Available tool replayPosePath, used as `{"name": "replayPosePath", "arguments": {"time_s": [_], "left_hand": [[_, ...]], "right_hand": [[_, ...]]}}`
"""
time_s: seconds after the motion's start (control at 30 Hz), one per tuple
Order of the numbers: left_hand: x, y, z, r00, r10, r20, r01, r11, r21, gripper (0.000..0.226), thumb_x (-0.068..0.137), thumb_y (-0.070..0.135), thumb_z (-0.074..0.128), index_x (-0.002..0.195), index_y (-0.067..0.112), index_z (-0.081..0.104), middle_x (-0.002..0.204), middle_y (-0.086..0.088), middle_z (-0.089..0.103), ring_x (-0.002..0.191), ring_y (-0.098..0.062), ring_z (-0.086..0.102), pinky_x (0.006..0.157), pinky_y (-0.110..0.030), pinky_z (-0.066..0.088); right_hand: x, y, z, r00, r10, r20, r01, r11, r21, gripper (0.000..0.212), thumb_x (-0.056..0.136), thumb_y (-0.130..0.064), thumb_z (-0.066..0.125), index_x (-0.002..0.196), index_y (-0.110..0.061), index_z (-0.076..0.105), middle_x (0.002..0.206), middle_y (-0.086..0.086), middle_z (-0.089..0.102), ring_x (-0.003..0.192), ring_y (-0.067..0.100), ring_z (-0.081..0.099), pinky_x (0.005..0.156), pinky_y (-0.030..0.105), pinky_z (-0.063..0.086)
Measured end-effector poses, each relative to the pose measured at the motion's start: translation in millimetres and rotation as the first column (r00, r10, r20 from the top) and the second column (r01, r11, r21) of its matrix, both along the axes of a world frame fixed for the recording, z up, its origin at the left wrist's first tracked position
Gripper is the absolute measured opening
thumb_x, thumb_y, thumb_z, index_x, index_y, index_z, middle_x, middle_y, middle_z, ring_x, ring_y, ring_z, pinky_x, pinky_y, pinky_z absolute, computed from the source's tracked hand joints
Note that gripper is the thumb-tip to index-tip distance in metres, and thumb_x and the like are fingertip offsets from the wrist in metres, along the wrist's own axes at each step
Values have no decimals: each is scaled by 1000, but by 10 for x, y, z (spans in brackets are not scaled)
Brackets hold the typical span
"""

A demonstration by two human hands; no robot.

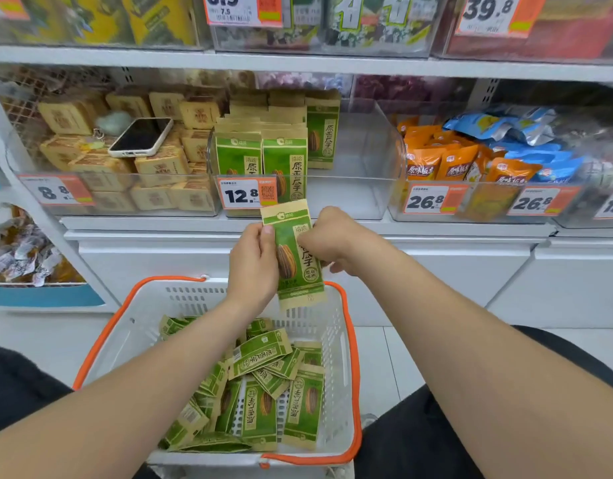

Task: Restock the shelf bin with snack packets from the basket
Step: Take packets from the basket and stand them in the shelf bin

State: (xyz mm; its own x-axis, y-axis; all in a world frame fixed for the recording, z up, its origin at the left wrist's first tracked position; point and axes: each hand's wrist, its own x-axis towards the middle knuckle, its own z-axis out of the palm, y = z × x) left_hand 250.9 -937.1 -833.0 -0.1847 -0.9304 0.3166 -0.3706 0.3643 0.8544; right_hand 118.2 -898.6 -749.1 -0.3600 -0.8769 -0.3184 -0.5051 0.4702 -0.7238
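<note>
A clear shelf bin (362, 150) sat on the middle shelf, its left part filled with upright green snack packets (284, 160) and its right part bare. A price tag (244, 195) reading 12.8 hung on the bin's front wall. In the bin to the left lay tan boxes (159, 165) with a phone (140, 137) resting face up on top of them. To the right, another bin held orange bags (436, 162) and blue bags (505, 127). Below, a white basket (354, 357) with an orange rim stood between the person's knees, with a loose heap of green packets (260, 385) inside.

Both forearms reached forward over the basket and met in front of the shelf edge, just under the price tag. Between them was one held packet (298, 264), upright and slightly tilted, its top edge near the bin's front wall and its bottom edge over the far rim of the basket. Nothing stood between the packet and the bin's opening.

The left hand (253, 264) had its grip closed on the packet's left side, thumb lying on the front near the top and fingers wrapped behind. The right hand (332, 236) was turned palm down, its fingers curled in and pinching the packet's right edge.
</note>
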Motion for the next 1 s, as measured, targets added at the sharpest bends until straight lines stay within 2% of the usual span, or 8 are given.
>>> {"name": "replayPosePath", "arguments": {"time_s": [0.13,0.37,0.5,0.6,0.7,0.8,0.9,1.0], "left_hand": [[-37,-30,401,999,-44,19,46,989,-142,35,114,40,30,96,17,49,77,7,57,71,-10,54,59,-37,33],[-299,-171,1081,996,-94,12,94,960,-265,33,114,42,34,105,16,52,86,11,60,80,-4,58,65,-37,34],[-432,-338,1368,995,-76,64,93,947,-309,37,112,47,39,108,13,54,84,0,68,83,-25,63,73,-45,46],[-499,-527,1495,989,-25,146,75,934,-348,41,111,49,39,101,12,54,80,-4,68,82,-31,62,71,-48,44],[-539,-722,1509,953,69,297,60,913,-404,44,112,46,31,97,13,54,89,-13,69,86,-41,60,65,-45,35],[-482,-809,1380,890,223,397,12,860,-510,36,110,38,32,103,17,60,99,-8,68,96,-36,56,72,-45,42],[-453,-925,1225,811,304,500,77,792,-606,25,100,34,45,111,17,59,115,-5,61,110,-32,50,91,-48,40],[-485,-1026,1196,769,281,574,172,774,-609,46,92,47,47,123,14,56,128,-6,59,120,-32,50,105,-50,36]], "right_hand": [[45,-26,151,889,-289,355,413,840,-351,18,81,-27,80,84,-21,63,96,9,74,90,31,74,80,50,63],[-99,-72,611,778,-317,542,607,600,-520,17,88,-32,80,86,-17,72,88,5,77,86,23,76,83,48,63],[-251,-196,828,841,-315,441,508,740,-441,52,96,-48,63,111,2,71,106,19,75,94,32,72,92,55,59],[-349,-320,903,906,-272,326,384,852,-357,57,104,-50,47,138,-5,56,127,12,66,111,30,63,100,45,52],[-425,-514,874,936,-268,230,340,857,-387,53,107,-45,46,137,-3,58,125,10,63,105,26,56,87,34,43],[-549,-695,790,930,-325,171,367,835,-411,47,101,-47,52,117,-5,67,111,11,68,99,31,64,80,35,49],[-721,-811,792,900,-403,169,436,809,-395,47,100,-42,56,128,-5,60,123,17,64,110,37,62,96,45,53],[-893,-922,803,898,-415,148,439,812,-385,56,98,-38,63,138,-2,53,129,15,60,114,35,59,99,44,51]]}}
